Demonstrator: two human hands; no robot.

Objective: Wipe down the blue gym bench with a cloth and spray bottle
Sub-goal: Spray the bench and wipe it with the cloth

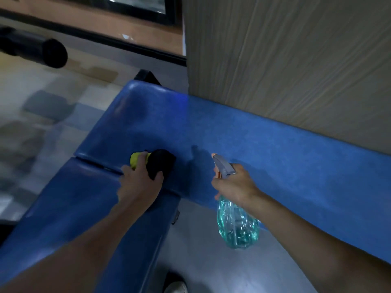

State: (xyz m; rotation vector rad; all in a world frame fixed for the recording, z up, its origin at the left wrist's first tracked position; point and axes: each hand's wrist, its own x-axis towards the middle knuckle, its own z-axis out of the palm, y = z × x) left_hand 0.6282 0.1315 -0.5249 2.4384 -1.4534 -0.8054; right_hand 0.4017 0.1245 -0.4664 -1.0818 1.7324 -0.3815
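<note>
Dim, bluish light; left side motion-blurred, edges bent by wide-angle distortion.

Ahead of the left grip [137,187], which presses a cloth [160,163] onto the worktop [131,123], the blue pad lies bare up to its far edge, with room to slide forward or to the left. A seam [99,166] crosses the pad under this grip. An open gap separates it from the right grip [234,185], which holds a spray bottle [237,225] above the floor [201,261]. Ahead and right of that grip a ribbed wall panel [285,70] rises and closes the side, with a blue strip [296,157] at its foot. Well ahead and left of the left grip, a black bar [42,51] juts out.
</note>
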